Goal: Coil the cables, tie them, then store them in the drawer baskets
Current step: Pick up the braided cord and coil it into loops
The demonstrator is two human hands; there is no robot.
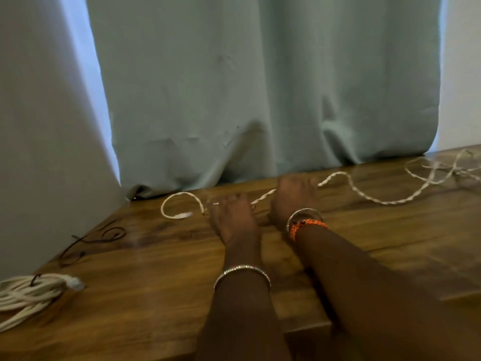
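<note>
Both hands were out on the far part of the desk, close to the curtain. The white cable lay stretched roughly left to right across the far edge, its long axis running along the desk's back. The left hand had its grip on the cable near the plug end, fingers curled down over the strand; motion blur hid whether it pinched or merely pressed. The right hand sat just right of it and slightly farther back, fingers closed over the same strand. A short stretch of cable ran between the two hands. Left of the left hand the free end curled into a small loop ending in a connector. Right of the right hand the long slack snaked away toward the far right corner, ending in a loose tangle. The bulk to be gathered therefore lay to the right, nearer the right hand; my reading was that coiling would draw slack in from that side. A bundled white cable rested at near left, already coiled, and a thin dark cord lay loose beyond it. No drawer baskets showed.
</note>
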